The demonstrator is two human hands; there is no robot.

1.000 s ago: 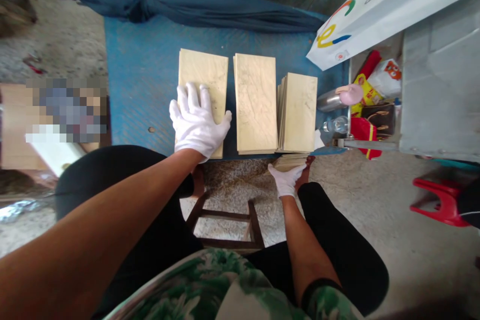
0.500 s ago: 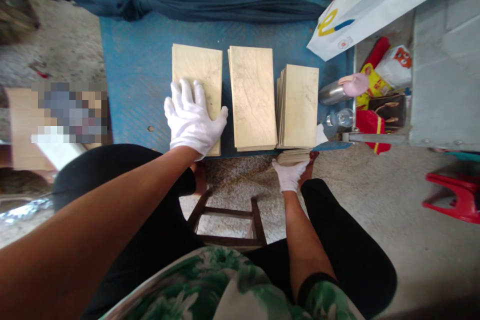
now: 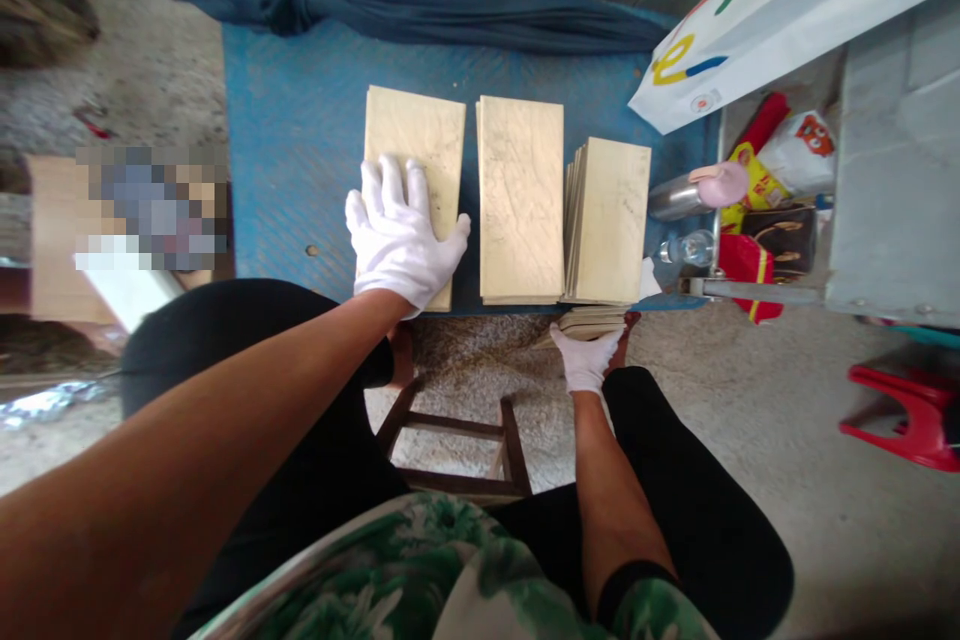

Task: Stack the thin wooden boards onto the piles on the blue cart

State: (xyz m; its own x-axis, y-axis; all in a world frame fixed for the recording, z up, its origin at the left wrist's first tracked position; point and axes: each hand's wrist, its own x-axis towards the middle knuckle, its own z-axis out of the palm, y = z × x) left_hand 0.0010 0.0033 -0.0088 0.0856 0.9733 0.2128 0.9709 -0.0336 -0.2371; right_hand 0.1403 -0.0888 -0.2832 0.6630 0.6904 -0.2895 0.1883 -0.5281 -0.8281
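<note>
Three stacks of pale beige tiles lie on a blue platform [image 3: 292, 150]. My left hand [image 3: 399, 238], in a white glove, rests flat with fingers spread on the left stack [image 3: 427, 135]. The middle stack [image 3: 521, 195] lies flat beside it. The right stack [image 3: 611, 220] is fanned, its tiles leaning. My right hand [image 3: 583, 355], also gloved, is low in front of the platform's edge and grips a few tiles [image 3: 592, 322] down by my right knee.
A folded dark blue umbrella [image 3: 420, 0] lies across the back of the platform. A white bag [image 3: 757, 10], a steel flask with pink cap [image 3: 694, 192], a water bottle [image 3: 686, 247] and packets sit at the right. A wooden stool [image 3: 457, 445] is under me; a red stool [image 3: 904, 405] stands at right.
Only the view shifted slightly. My left hand stays flat on the left stack and my right hand keeps its grip on the low tiles.
</note>
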